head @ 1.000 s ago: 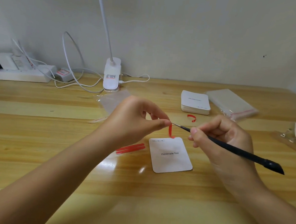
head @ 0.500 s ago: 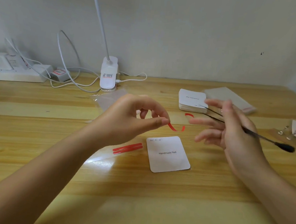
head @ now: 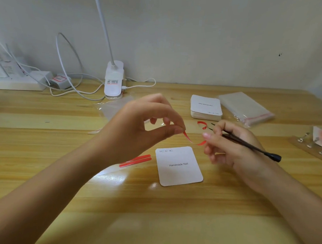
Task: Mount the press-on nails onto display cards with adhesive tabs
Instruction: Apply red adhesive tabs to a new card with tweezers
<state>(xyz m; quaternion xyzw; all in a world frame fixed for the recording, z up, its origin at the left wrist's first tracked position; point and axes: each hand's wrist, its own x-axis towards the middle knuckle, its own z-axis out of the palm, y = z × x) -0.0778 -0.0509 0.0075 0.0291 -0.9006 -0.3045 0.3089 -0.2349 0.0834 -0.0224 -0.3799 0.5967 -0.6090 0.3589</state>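
I note the left hand pinching one end of a thin red adhesive strip between thumb and forefinger, the other fingers curled loosely clear. The strip sags in a curve just above the table toward the right hand, whose fingers appear to meet its far end; I cannot tell whether they grip it. That hand is curled round a pair of slim black tweezers, tips pointing back toward the wall, evidently kept ready for fine placement. In my judgement the strip is held off the wood so its tacky face stays clean.

Directly below lies the white rounded display card printed "Handmade Nail", flat on the pale wooden table, with no tab or nail on it yet. Two straight red strips lie just left of it. A curled red scrap rests beyond, near the stack of blank white cards.
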